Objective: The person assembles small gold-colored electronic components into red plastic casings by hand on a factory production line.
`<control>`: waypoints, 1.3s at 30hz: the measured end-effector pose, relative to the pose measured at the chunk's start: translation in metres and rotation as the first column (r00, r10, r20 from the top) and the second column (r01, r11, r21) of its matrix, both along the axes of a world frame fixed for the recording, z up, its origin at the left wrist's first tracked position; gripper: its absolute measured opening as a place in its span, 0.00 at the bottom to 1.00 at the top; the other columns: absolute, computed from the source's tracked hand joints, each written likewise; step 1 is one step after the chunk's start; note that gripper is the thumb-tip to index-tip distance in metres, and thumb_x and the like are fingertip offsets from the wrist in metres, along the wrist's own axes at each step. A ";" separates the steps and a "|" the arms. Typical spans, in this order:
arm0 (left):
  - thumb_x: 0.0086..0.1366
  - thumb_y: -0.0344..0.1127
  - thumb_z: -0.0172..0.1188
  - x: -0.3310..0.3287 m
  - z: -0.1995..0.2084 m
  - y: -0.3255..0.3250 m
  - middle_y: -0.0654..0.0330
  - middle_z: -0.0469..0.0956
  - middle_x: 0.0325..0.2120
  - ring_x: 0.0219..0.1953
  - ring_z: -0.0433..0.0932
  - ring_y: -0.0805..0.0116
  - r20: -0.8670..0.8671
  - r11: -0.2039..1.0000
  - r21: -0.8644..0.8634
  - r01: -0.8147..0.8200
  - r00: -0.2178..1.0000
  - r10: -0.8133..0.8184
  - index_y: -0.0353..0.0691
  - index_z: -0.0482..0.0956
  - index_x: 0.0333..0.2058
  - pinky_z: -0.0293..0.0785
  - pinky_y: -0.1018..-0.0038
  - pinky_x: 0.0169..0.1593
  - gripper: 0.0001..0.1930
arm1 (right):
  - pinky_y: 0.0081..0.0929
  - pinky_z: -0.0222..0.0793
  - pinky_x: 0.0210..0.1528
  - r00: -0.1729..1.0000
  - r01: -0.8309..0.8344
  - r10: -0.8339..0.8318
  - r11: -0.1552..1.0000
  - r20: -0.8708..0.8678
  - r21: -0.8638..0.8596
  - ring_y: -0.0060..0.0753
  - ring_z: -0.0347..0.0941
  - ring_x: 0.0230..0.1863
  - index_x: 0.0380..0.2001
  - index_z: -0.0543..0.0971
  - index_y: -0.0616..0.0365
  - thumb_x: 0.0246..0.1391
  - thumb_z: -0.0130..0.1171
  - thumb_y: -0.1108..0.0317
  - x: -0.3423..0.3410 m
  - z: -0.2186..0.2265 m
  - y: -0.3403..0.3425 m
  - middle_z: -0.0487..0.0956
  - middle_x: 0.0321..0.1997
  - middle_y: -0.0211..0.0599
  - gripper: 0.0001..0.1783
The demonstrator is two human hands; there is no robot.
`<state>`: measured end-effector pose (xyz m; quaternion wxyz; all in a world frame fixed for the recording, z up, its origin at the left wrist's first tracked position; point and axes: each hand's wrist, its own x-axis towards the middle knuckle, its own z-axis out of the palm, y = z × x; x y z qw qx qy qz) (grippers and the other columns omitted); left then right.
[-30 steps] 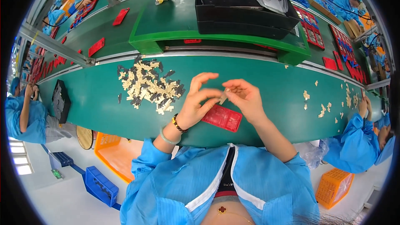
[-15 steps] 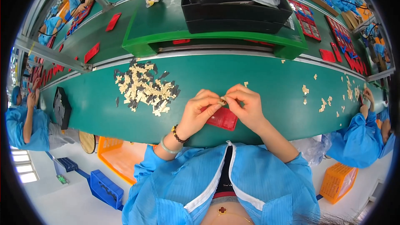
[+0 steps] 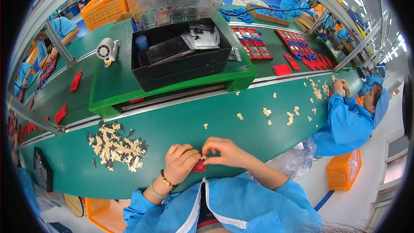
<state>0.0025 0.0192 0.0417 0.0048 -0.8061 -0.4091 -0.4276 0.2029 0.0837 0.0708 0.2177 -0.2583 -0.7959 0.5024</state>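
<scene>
A small flat red plastic panel (image 3: 199, 167) lies on the green table just in front of me, partly covered by my hands. My left hand (image 3: 180, 164), with a beaded bracelet and a bangle at the wrist, has its curled fingers on the panel's left side. From the other side my right hand (image 3: 225, 152) comes in with thumb and forefinger pinched at the panel's upper edge. Something small and pale shows between the fingertips, too hidden to name. To the left lies a pile of cream and dark grey pieces (image 3: 116, 146).
Loose cream pieces (image 3: 267, 111) are scattered to the right. A raised green shelf (image 3: 172, 89) bearing a black box (image 3: 181, 71) stands beyond the table, with a small fan (image 3: 106, 50) beside it. A co-worker (image 3: 351, 112) sits at the far right. An orange crate (image 3: 343, 170) stands below.
The view has swung right. My hands have come down from above the panel onto it, the fingertips now at its upper edge. A cream piece lies beyond my right hand where none showed before.
</scene>
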 end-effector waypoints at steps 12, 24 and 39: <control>0.45 0.35 0.65 -0.010 0.001 -0.005 0.68 0.79 0.30 0.31 0.72 0.68 -0.159 0.976 0.200 -0.084 0.980 0.117 0.45 0.78 0.29 0.63 0.70 0.35 0.10 | 0.30 0.63 0.42 0.999 -0.039 0.036 0.896 0.015 0.443 0.34 0.70 0.39 0.25 0.73 0.53 0.43 0.68 0.64 -0.021 -0.003 0.007 0.74 0.36 0.28 0.13; 0.50 0.33 0.64 0.004 0.004 -0.006 0.64 0.77 0.31 0.34 0.73 0.66 -0.163 0.972 0.180 -0.152 0.970 0.181 0.41 0.77 0.34 0.66 0.68 0.39 0.11 | 0.34 0.60 0.49 0.995 -0.083 0.035 0.829 0.096 0.553 0.33 0.70 0.43 0.26 0.73 0.51 0.42 0.66 0.65 -0.002 -0.005 0.006 0.75 0.35 0.28 0.11; 0.56 0.26 0.58 0.015 -0.002 -0.020 0.45 0.70 0.50 0.51 0.69 0.49 0.239 0.871 -0.377 -0.316 0.875 0.421 0.33 0.68 0.54 0.66 0.62 0.52 0.25 | 0.48 0.53 0.62 0.952 0.245 -0.292 0.533 -0.095 0.810 0.33 0.68 0.55 0.25 0.76 0.50 0.44 0.65 0.65 -0.026 -0.028 -0.004 0.76 0.40 0.27 0.08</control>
